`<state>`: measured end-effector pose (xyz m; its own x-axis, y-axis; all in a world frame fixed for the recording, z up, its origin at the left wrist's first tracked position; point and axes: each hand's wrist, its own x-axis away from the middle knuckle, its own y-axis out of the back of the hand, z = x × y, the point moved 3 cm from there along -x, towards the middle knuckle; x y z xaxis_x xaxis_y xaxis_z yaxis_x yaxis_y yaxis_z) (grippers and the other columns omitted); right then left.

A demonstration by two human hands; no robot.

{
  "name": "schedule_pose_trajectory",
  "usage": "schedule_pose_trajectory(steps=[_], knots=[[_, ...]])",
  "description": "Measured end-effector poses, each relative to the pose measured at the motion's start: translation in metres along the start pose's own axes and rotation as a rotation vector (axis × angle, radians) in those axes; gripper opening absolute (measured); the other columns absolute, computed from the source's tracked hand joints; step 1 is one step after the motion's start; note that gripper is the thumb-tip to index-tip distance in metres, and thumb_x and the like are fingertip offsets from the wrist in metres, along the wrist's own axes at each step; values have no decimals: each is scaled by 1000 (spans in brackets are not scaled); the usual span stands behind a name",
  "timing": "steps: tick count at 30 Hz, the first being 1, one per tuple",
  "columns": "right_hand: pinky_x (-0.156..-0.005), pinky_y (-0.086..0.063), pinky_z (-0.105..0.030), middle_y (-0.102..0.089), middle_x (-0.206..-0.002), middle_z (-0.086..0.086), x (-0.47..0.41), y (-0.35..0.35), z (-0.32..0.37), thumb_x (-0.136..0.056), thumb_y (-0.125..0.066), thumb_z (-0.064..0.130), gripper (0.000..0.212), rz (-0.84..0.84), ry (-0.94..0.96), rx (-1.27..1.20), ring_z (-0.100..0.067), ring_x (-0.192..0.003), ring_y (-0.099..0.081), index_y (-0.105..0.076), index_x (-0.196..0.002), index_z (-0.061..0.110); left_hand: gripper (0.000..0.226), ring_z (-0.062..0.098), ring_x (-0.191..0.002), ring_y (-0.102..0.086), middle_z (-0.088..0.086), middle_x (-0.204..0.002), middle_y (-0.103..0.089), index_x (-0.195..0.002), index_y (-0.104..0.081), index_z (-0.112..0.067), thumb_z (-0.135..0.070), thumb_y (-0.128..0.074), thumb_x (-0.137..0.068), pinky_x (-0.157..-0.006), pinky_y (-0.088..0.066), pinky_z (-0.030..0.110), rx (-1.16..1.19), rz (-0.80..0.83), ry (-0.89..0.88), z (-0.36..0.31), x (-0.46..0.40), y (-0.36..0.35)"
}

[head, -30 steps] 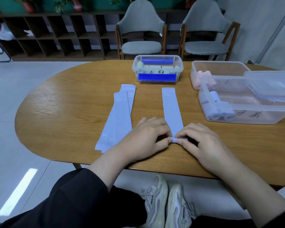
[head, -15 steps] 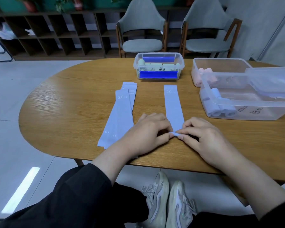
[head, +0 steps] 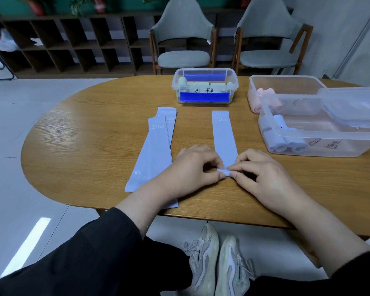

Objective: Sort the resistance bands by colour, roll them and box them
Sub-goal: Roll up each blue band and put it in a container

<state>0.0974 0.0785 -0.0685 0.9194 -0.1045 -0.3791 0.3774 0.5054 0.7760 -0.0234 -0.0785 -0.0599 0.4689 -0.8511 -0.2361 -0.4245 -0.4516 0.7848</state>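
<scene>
A lilac resistance band (head: 223,135) marked 20 lies flat on the wooden table (head: 90,135), running away from me. Its near end is curled into a small roll. My left hand (head: 192,169) and my right hand (head: 263,171) both pinch that rolled end from either side. To the left lies a stack of flat lilac bands (head: 156,148), partly under my left forearm. A clear box (head: 320,135) at the right holds rolled lilac bands (head: 286,144).
A small clear box with blue latches (head: 204,86) holding pale rolls stands at the table's far side. Behind the lilac box sits another clear box (head: 284,90) with pink rolls. A loose lid (head: 355,107) rests on the right box. Two chairs stand beyond.
Both hands have kept pinching the band's near end and have turned it into a slightly thicker roll. The flat part of the band looks a little shorter.
</scene>
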Motion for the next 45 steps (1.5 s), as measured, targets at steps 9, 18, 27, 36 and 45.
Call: schedule_pose_trajectory(steps=[9, 18, 27, 36, 45], knots=[[-87, -41, -23, -60, -96, 9, -4, 1, 1, -94, -59, 38, 28, 31, -25, 13, -13, -95, -54, -77, -105, 20, 12, 6, -100, -52, -13, -90, -63, -86, -69, -27, -37, -76, -88, -101, -38, 39, 52, 52, 73, 1, -13, 3], [-83, -42, -22, -62, -92, 11, -12, 4, -2, -92, -71, 22, 6, -11, -57, -35, -9, -92, -57, -77, -93, 21, 5, 2, -97, -53, -14, -88, -65, -88, -72, -27, -31, -74, -89, -101, -40, 40, 105, 2, 67, 5, -14, 1], [-84, -40, -24, -57, -94, 9, -8, 0, -5, -87, -77, 19, 20, -5, -54, 32, -13, -94, -54, -77, -106, 16, 11, 6, -101, -54, -13, -93, -64, -94, -77, -24, -31, -69, -95, -102, -40, 42, 102, -49, 61, 7, -14, 1], [-84, -43, -31, -55, -95, 7, -9, -2, -1, -98, -50, 48, 39, 4, -30, 61, -16, -92, -51, -76, -101, 17, 6, 10, -98, -52, -13, -90, -62, -92, -73, -29, -33, -75, -88, -100, -38, 42, 25, -42, 10, 6, -14, -1], [-86, -45, -36, -62, -93, 6, -9, 1, -3, -94, -69, 21, 8, -45, -37, 34, -18, -93, -57, -75, -98, 17, 9, 7, -99, -52, -14, -91, -63, -96, -70, -30, -31, -74, -88, -101, -38, 42, 47, -56, 14, 7, -14, -1]])
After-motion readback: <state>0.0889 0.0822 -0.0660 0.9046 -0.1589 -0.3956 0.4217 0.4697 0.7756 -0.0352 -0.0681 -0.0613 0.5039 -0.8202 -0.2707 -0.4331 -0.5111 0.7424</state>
